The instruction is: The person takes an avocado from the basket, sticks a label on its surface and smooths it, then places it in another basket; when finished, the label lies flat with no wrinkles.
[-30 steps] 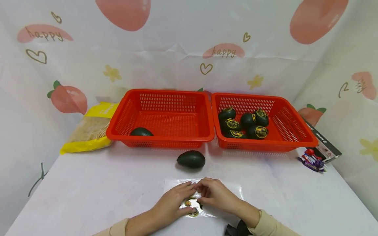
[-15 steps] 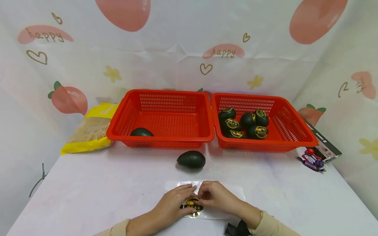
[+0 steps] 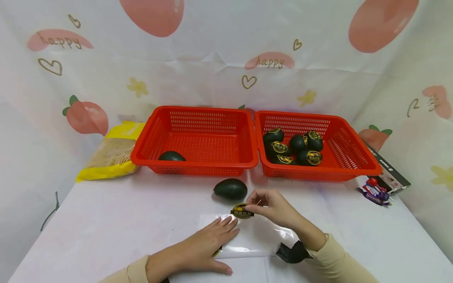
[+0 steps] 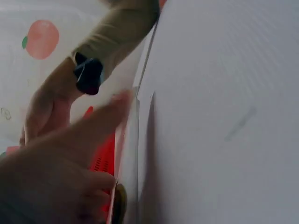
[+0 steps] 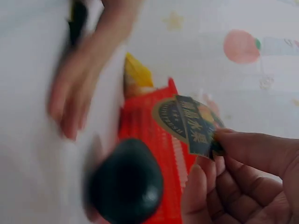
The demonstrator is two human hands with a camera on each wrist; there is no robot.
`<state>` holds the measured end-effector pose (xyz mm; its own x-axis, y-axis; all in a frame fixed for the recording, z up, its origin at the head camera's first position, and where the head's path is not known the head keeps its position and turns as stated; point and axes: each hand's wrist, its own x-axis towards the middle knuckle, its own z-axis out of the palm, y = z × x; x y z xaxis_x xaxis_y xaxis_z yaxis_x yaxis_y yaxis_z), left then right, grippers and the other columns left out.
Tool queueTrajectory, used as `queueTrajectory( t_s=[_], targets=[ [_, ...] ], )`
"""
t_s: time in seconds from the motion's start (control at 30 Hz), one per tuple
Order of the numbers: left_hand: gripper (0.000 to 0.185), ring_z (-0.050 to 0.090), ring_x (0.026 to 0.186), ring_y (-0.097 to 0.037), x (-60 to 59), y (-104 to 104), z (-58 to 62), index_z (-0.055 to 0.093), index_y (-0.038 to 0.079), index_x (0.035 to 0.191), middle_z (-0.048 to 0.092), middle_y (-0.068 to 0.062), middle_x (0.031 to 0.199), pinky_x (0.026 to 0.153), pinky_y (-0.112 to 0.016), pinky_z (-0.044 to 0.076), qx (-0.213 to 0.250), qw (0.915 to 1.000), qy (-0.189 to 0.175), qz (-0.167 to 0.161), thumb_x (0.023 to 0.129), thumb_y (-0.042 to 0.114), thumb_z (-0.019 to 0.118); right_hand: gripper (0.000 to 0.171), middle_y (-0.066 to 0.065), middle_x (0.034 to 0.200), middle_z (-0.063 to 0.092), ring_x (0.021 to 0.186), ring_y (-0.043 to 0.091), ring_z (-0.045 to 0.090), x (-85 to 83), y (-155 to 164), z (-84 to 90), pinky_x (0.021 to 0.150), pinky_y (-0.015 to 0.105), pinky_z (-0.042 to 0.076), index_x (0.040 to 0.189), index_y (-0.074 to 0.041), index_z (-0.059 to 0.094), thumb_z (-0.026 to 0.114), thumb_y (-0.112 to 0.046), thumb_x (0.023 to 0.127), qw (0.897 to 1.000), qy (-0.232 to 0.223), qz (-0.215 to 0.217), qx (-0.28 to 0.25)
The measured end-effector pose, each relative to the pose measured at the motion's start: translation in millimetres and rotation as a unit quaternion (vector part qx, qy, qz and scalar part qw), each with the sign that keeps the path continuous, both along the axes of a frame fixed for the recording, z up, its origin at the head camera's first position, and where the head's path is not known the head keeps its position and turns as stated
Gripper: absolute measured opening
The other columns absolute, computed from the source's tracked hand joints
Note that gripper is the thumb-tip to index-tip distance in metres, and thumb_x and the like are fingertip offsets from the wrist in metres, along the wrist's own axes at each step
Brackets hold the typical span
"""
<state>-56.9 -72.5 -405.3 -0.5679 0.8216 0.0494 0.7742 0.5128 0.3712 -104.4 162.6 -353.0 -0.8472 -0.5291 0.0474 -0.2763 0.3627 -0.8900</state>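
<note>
Pinching a round label sticker (image 3: 242,211) between thumb and fingertips, the right hand (image 3: 272,206) hovers just beside the lone avocado (image 3: 230,189), which lies up-left of it, long axis crosswise; the left hand (image 3: 205,245) presses flat on the backing sheet (image 3: 262,237).

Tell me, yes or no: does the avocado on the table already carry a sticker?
No: the avocado on the table shows a bare dark skin, while the right hand pinches the sticker just beside it.
</note>
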Motion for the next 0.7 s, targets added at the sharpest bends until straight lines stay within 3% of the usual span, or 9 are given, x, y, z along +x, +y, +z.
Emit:
queueTrajectory(
  t_s=[0.1, 0.13, 0.2, 0.27, 0.33, 0.4, 0.5, 0.6, 0.7],
  targets=[
    [0.058, 0.049, 0.127, -0.021, -8.9, -1.8, 11.9, 0.057, 0.005, 0.126, 0.054, -0.009, 0.135, 0.103, -0.039, 0.042, 0.102, 0.9936, 0.039, 0.030, 0.088, 0.049, 0.058, 0.012, 0.009, 0.079, 0.063, 0.070, 0.006, 0.057, -14.8, -1.0, 4.7, 0.066, 0.023, 0.053, 0.086, 0.003, 0.064, 0.067, -0.009, 0.084, 1.000, -0.015, -0.011, -0.009],
    [0.047, 0.055, 0.118, -0.019, -13.9, -1.9, 17.0, 0.062, 0.005, 0.119, 0.061, -0.007, 0.126, 0.098, -0.037, 0.046, 0.148, 0.9863, 0.044, 0.058, 0.088, 0.040, 0.062, 0.012, 0.008, 0.079, 0.063, 0.069, 0.007, 0.057, -19.2, -2.1, 5.7, 0.065, 0.024, 0.054, 0.087, 0.003, 0.064, 0.067, -0.008, 0.084, 1.000, -0.022, -0.016, -0.016],
    [0.028, 0.064, 0.098, -0.014, -27.0, -1.5, 26.3, 0.068, 0.006, 0.105, 0.069, -0.004, 0.106, 0.085, -0.032, 0.053, 0.240, 0.9621, 0.031, 0.126, 0.084, 0.025, 0.069, 0.013, 0.004, 0.078, 0.062, 0.069, 0.008, 0.058, -26.6, -4.3, 7.0, 0.065, 0.027, 0.054, 0.089, 0.005, 0.063, 0.066, -0.007, 0.084, 0.998, -0.037, -0.026, -0.033],
    [0.019, 0.066, 0.086, -0.011, -41.6, -0.6, 34.5, 0.070, 0.007, 0.098, 0.071, -0.002, 0.095, 0.077, -0.027, 0.055, 0.306, 0.9330, -0.025, 0.187, 0.082, 0.017, 0.071, 0.015, 0.000, 0.078, 0.061, 0.068, 0.008, 0.057, -32.1, -7.3, 7.8, 0.065, 0.028, 0.055, 0.091, 0.006, 0.061, 0.065, -0.006, 0.085, 0.996, -0.056, -0.034, -0.054],
    [0.015, 0.065, 0.077, -0.011, -54.3, 0.5, 40.6, 0.071, 0.007, 0.094, 0.071, -0.003, 0.090, 0.069, -0.024, 0.054, 0.344, 0.9044, -0.102, 0.231, 0.081, 0.016, 0.072, 0.017, -0.003, 0.080, 0.060, 0.069, 0.008, 0.056, -35.6, -11.4, 8.3, 0.066, 0.027, 0.054, 0.094, 0.007, 0.060, 0.065, -0.007, 0.086, 0.994, -0.075, -0.039, -0.073],
    [0.014, 0.064, 0.072, -0.011, -63.5, 0.8, 44.2, 0.071, 0.005, 0.091, 0.071, -0.007, 0.088, 0.064, -0.020, 0.052, 0.354, 0.8852, -0.161, 0.255, 0.082, 0.016, 0.071, 0.020, -0.003, 0.083, 0.061, 0.069, 0.008, 0.057, -37.4, -15.3, 8.9, 0.067, 0.027, 0.054, 0.097, 0.009, 0.060, 0.065, -0.007, 0.086, 0.992, -0.081, -0.044, -0.086],
    [0.013, 0.061, 0.067, -0.011, -72.3, 0.9, 45.8, 0.070, 0.003, 0.086, 0.070, -0.010, 0.082, 0.059, -0.019, 0.050, 0.357, 0.8715, -0.200, 0.270, 0.083, 0.016, 0.070, 0.023, 0.002, 0.086, 0.062, 0.069, 0.009, 0.058, -39.5, -18.2, 8.7, 0.067, 0.029, 0.055, 0.103, 0.009, 0.060, 0.065, -0.004, 0.085, 0.991, -0.073, -0.060, -0.092],
    [0.012, 0.060, 0.065, -0.009, -78.2, 2.8, 44.4, 0.069, 0.003, 0.085, 0.069, -0.009, 0.079, 0.059, -0.019, 0.050, 0.363, 0.8638, -0.205, 0.283, 0.083, 0.015, 0.070, 0.023, 0.008, 0.084, 0.061, 0.069, 0.010, 0.059, -41.2, -18.5, 5.6, 0.066, 0.033, 0.057, 0.104, 0.009, 0.059, 0.066, -0.001, 0.083, 0.992, -0.052, -0.078, -0.088],
    [0.011, 0.060, 0.063, -0.009, -82.2, 6.7, 43.9, 0.070, 0.004, 0.083, 0.069, -0.008, 0.077, 0.057, -0.020, 0.050, 0.360, 0.8616, -0.196, 0.299, 0.083, 0.015, 0.070, 0.021, 0.009, 0.081, 0.059, 0.066, 0.011, 0.057, -42.9, -19.3, 1.7, 0.063, 0.031, 0.056, 0.100, 0.008, 0.056, 0.066, 0.000, 0.083, 0.991, -0.040, -0.091, -0.085]
  ],
)
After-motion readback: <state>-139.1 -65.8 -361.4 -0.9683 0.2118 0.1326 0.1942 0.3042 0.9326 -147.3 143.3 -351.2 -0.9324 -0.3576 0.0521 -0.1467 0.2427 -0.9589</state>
